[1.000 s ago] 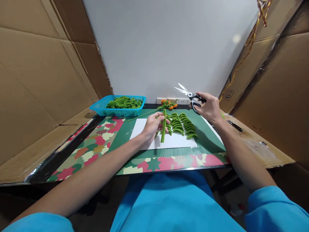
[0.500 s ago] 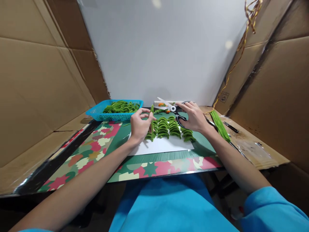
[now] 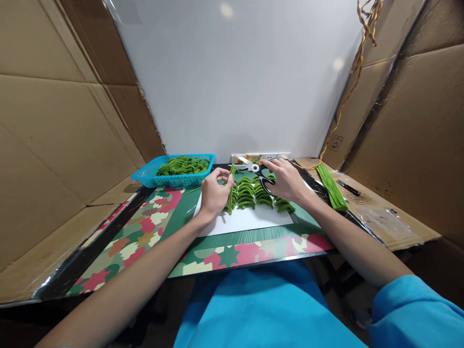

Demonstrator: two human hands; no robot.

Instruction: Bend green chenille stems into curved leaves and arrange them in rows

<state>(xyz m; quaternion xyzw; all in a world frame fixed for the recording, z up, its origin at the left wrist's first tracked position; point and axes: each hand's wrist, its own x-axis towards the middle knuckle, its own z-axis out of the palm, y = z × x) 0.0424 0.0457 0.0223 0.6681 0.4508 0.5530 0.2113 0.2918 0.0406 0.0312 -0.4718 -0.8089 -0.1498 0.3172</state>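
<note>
My left hand [image 3: 214, 193] is closed in a pinch on an upright green pipe cleaner [image 3: 231, 204], whose top end sticks up above the fingertips. In my right hand [image 3: 288, 180] are black-handled scissors [image 3: 255, 168], fingers through the loops and blades parted. The blades point left, their tips close to the pipe cleaner's top; I cannot tell whether they touch it. Under and between my hands, curved green pipe cleaner pieces [image 3: 245, 193] lie in several rows on a white sheet [image 3: 239, 225]. My left hand hides part of the leftmost row.
A blue plastic basket [image 3: 170, 181] at the back left holds many bent green pieces. To the right lie a bundle of straight green stems [image 3: 330, 188] and a black pen-like tool [image 3: 348, 188]. A socket strip [image 3: 275, 156] and orange-green items sit behind. Cardboard walls flank the table; twisted wire [image 3: 340, 113] hangs at right.
My hands have come closer together. The scissors have moved left to the pipe cleaner's top, and the gap between their blades looks slightly narrower. The camera view has shifted a little.
</note>
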